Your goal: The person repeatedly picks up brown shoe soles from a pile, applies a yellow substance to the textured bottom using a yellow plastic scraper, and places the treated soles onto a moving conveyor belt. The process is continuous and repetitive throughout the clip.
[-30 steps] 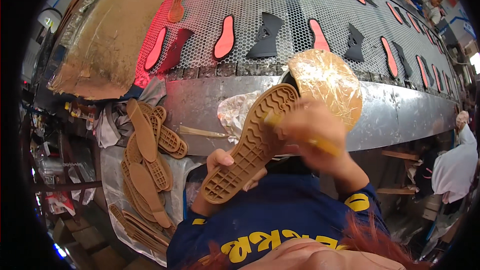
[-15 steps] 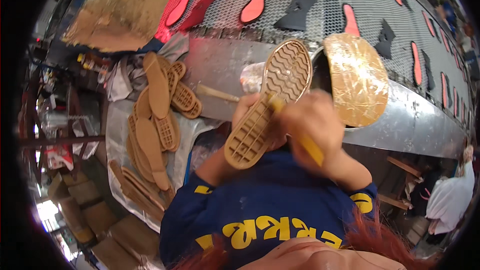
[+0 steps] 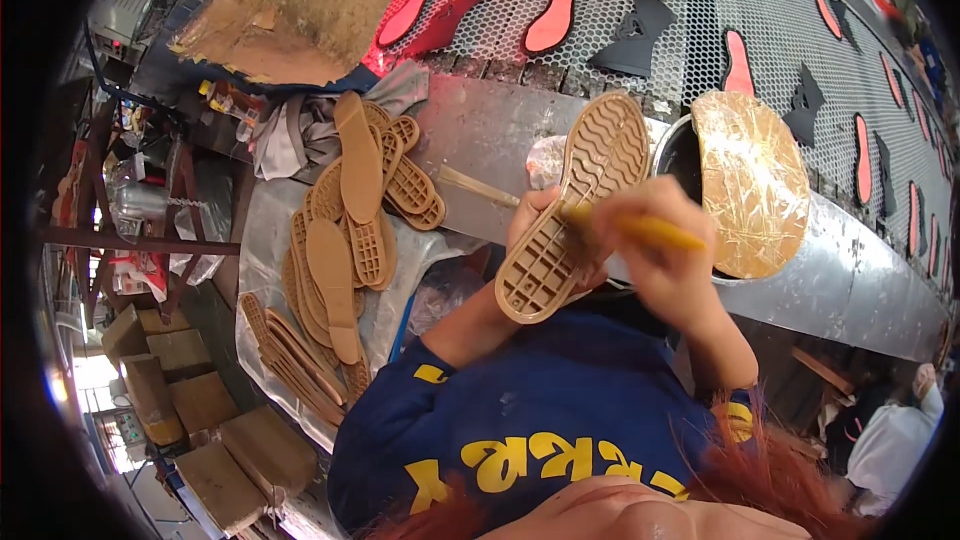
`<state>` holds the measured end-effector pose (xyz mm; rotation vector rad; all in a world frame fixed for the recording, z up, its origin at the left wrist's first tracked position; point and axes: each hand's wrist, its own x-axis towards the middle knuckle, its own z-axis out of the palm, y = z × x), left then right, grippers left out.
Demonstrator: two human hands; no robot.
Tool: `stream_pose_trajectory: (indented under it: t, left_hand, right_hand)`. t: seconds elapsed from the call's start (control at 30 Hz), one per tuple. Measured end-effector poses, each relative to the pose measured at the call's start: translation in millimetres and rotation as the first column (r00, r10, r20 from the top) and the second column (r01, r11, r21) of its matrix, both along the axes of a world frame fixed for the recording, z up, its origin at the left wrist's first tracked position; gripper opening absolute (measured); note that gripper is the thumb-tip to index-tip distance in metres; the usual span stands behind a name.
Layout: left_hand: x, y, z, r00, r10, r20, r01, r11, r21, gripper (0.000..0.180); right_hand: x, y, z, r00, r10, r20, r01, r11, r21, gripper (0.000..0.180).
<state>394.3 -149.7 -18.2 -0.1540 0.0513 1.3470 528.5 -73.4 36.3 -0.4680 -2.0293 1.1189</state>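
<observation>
My left hand [image 3: 533, 214] is closed around the waist of a tan shoe sole [image 3: 606, 148], held tilted with its wavy and gridded tread facing up. My right hand [image 3: 668, 265] grips a yellow-handled brush [image 3: 662, 230]. Its head, smeared by motion, meets the middle of the sole; the bristles cannot be made out. Just beyond my right hand stands a dark pot [image 3: 678, 155], partly covered by a half-round lid [image 3: 755, 185] wrapped in shiny golden film. A pale flat brush [image 3: 478, 187] lies on the metal ledge to the left of the sole.
Several tan soles [image 3: 335, 275] are heaped on plastic sheeting at the left. Pink insoles [image 3: 552, 18] and black cut pieces [image 3: 637, 35] lie on a mesh conveyor [image 3: 700, 0] beyond the metal ledge [image 3: 860, 280]. Cardboard boxes [image 3: 235, 465] stand lower left; a grey cloth [image 3: 290, 140] lies beyond the heap.
The view has shifted, so the surroundings appear further right and lower. My right hand has turned, bringing the brush handle nearly level across the sole. The left hand keeps its hold on the sole.
</observation>
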Motion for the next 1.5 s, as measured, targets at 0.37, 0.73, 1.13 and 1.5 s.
stream_pose_trajectory:
  t: [0.37, 0.73, 1.13, 1.5]
  left_hand:
    - [8.4, 24.1, 7.7, 0.971, 0.032, -0.238, 0.005, 0.988, 0.152, 0.072]
    - [-134.3, 240.3, 51.6, 0.797, 0.373, -0.475, -0.416, 0.909, 0.015, 0.044]
    - [-15.3, 53.8, -36.4, -0.438, 0.260, -0.861, -0.210, 0.901, 0.379, 0.019]
    - [33.4, 74.7, -46.9, 0.184, 0.216, -0.959, -0.077, 0.976, 0.205, 0.065]
  right_hand:
    - [52.6, -13.6, -7.2, 0.863, -0.225, -0.452, 0.119, 0.960, -0.252, 0.028]
    - [98.0, -5.0, -16.6, 0.743, -0.550, -0.381, 0.513, 0.834, -0.203, 0.021]
    - [158.9, 13.6, -65.2, 0.468, -0.803, -0.370, 0.745, 0.583, -0.323, 0.017]
    - [136.7, 35.1, -110.2, 0.352, -0.870, -0.346, 0.859, 0.447, -0.249, 0.030]
